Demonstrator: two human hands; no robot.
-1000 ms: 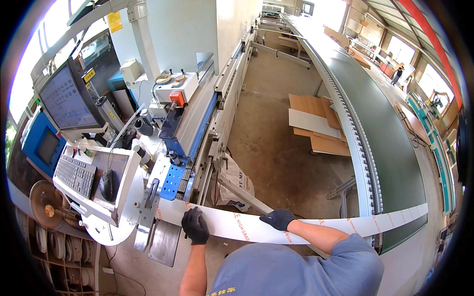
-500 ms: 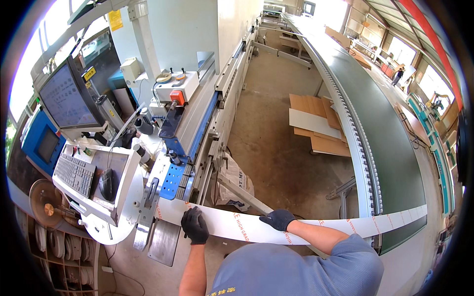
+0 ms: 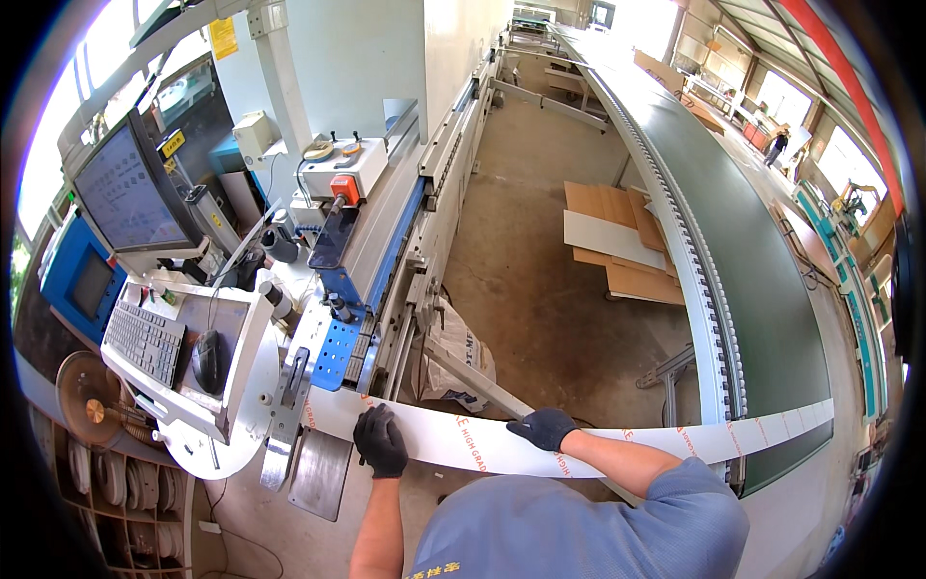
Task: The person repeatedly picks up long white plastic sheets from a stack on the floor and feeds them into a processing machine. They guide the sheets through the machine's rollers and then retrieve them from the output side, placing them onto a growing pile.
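Note:
A long white panel strip (image 3: 453,441) with red print lies crosswise in front of me. Its left end meets the machine's feed edge, and its right end rests over the green conveyor belt (image 3: 777,338). My left hand (image 3: 381,441), in a black glove, is closed on the near edge of the strip close to its left end. Reaching across the strip, my right hand (image 3: 543,430), also gloved in black, grips it near its middle at the far edge. The undersides of both hands are hidden.
The edge-processing machine (image 3: 352,280) with a blue perforated plate (image 3: 334,355) stands at left. Beside it are a keyboard (image 3: 145,340), a mouse (image 3: 206,361) and a monitor (image 3: 135,188). Brown and white boards (image 3: 622,241) lie stacked under the conveyor. A white sack (image 3: 458,357) sits on the floor.

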